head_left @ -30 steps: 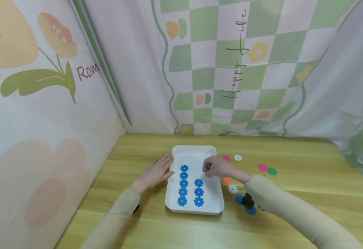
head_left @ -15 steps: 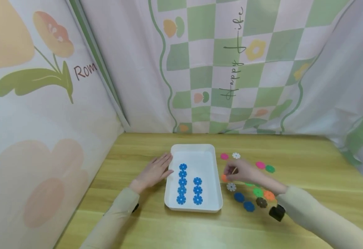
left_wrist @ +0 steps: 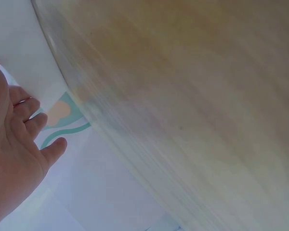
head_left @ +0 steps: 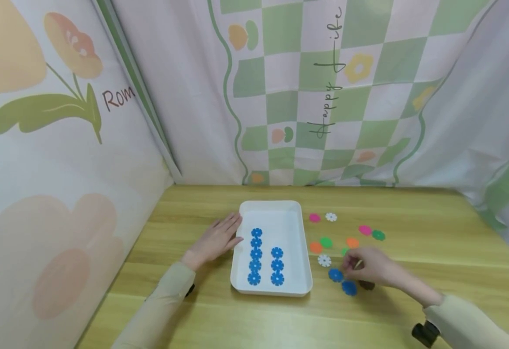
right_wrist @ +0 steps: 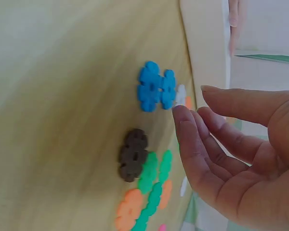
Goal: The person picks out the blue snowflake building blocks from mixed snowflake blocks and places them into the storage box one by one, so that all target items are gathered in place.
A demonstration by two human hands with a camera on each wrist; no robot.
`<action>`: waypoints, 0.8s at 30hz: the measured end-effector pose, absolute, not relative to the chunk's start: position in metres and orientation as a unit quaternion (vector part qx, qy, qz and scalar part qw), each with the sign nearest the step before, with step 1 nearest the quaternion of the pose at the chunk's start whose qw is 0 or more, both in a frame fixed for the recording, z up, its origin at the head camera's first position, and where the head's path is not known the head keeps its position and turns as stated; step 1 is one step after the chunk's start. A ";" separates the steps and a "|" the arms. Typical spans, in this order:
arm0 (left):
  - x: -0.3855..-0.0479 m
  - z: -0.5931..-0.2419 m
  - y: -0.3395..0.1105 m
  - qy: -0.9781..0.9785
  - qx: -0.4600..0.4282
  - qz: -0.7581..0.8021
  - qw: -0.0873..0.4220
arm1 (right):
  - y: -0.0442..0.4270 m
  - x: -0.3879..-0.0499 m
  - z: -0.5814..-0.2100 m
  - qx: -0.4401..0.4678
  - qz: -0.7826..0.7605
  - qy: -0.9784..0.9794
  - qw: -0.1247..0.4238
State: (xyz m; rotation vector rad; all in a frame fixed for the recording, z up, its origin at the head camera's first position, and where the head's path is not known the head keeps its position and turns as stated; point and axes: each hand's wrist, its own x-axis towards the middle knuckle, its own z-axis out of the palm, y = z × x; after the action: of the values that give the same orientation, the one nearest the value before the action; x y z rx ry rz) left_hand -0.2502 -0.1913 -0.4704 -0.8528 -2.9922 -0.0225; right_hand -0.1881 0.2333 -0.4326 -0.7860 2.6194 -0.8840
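A white tray (head_left: 295, 281) stands on the table with two columns of blue snowflake discs, several in the left column (head_left: 256, 253) and three in the right column (head_left: 277, 265). My left hand (head_left: 214, 242) lies with straight fingers against the tray's left rim. Right of the tray, my right hand (head_left: 370, 265) hovers beside two loose blue snowflake discs, a farther one (head_left: 335, 275) and a nearer one (head_left: 349, 288). In the right wrist view its thumb and fingers are apart with nothing between them. A brown disc (right_wrist: 133, 155) lies near it, partly hidden in the head view.
Other loose discs lie to the right of the tray: white (head_left: 324, 261), orange (head_left: 316, 247), green (head_left: 326, 242), pink (head_left: 365, 230) and dark green (head_left: 378, 235). A pink disc (head_left: 314, 218) and another white disc (head_left: 331, 217) lie farther back. A curtain hangs behind the table.
My right hand has moved from over the tray's right side to the right and nearer, ending beside the loose blue discs. My left hand stays at the tray's rim.
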 end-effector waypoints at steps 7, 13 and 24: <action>-0.249 -0.467 -0.190 -0.963 -0.270 -0.015 0.012 | 0.237 -0.178 -0.441 -0.247 -0.295 0.912 0.139; -0.248 -0.467 -0.191 -0.962 -0.273 -0.007 0.010 | 0.237 -0.173 -0.450 -0.234 -0.274 0.926 0.117; -0.249 -0.468 -0.191 -0.961 -0.277 -0.009 0.017 | 0.232 -0.170 -0.452 -0.226 -0.274 0.928 0.114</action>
State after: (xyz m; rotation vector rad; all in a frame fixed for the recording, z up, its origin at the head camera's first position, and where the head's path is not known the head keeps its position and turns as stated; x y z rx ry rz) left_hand -0.2486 -0.1911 -0.4677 -0.8609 -2.9856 -0.0292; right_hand -0.1700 0.2318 -0.4517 -0.6624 2.7215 -0.8042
